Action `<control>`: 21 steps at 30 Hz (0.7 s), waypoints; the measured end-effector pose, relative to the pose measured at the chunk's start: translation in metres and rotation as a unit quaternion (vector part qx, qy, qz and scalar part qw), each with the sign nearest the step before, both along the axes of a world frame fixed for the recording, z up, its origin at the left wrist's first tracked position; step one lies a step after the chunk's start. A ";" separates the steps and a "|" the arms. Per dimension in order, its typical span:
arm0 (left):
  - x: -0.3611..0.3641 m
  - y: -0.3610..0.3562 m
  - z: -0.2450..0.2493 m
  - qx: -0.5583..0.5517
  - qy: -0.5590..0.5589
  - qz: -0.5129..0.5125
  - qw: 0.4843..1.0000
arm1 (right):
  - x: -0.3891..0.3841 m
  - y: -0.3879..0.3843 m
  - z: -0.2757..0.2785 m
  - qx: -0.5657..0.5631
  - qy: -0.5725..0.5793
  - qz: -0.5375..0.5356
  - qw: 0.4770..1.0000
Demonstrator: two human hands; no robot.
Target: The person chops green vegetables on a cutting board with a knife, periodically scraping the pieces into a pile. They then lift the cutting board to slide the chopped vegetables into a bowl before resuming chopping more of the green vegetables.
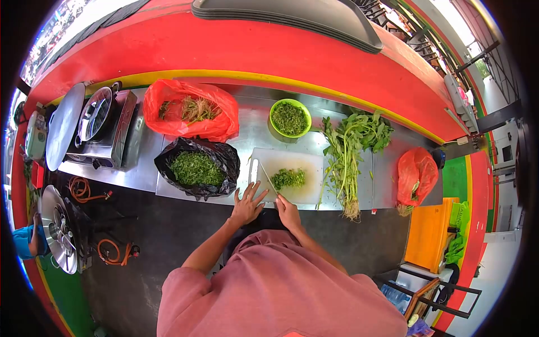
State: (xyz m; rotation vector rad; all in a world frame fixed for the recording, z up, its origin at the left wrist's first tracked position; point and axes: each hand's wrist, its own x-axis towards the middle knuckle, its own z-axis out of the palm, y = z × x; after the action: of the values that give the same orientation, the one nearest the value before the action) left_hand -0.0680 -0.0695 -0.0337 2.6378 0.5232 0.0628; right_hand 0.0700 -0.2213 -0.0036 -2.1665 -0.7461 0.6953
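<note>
My right hand (288,212) is closed around the handle of a knife (268,177), whose thin blade points up and left over the white cutting board (310,195). Just right of the blade lies a small heap of chopped green leaves (289,178). My left hand (247,206) has its fingers spread at the board's lower left corner and holds nothing. Left of it stands a black plastic bag (227,185) filled with chopped greens (195,168). To the board's right lies a bunch of leafy stems (348,163), roots toward me.
Behind the board is a lime-green bowl (307,115) of chopped greens. A red plastic bag (227,121) holds root ends. Another red bag (417,171) lies far right. A gas stove (120,137) with a lidded pan (95,118) stands left. Grey trays (286,12) rest on the red ledge.
</note>
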 end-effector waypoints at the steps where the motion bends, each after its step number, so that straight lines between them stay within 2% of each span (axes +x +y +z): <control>1: 0.000 0.000 0.000 -0.006 0.000 0.003 1.000 | -0.001 -0.002 -0.007 0.012 -0.017 0.011 1.000; 5: 0.000 0.000 0.000 -0.005 -0.017 0.003 1.000 | -0.005 -0.002 -0.010 0.010 -0.049 0.015 0.999; 9: 0.000 -0.001 0.002 -0.017 -0.003 0.005 1.000 | -0.004 0.003 0.001 -0.011 0.007 -0.005 1.000; 12: -0.001 0.000 0.001 -0.003 -0.003 0.002 1.000 | -0.006 0.002 -0.005 0.036 -0.040 0.029 0.998; 14: -0.001 -0.001 -0.002 -0.009 -0.025 0.001 1.000 | -0.006 0.002 -0.001 -0.019 -0.026 0.020 0.999; 17: -0.001 0.000 0.000 -0.012 -0.012 -0.002 1.000 | -0.006 0.007 -0.002 0.004 -0.021 -0.002 1.000; 18: -0.001 0.001 0.000 0.006 -0.007 -0.008 1.000 | -0.004 0.007 -0.001 0.001 0.011 -0.002 1.000; 21: -0.001 0.001 -0.001 -0.012 -0.016 -0.003 1.000 | 0.001 0.003 -0.008 0.001 -0.022 0.028 0.999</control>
State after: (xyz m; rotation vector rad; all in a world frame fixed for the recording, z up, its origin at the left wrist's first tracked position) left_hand -0.0692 -0.0686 -0.0352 2.6112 0.5023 0.0949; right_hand 0.0708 -0.2183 -0.0115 -2.1721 -0.8330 0.6781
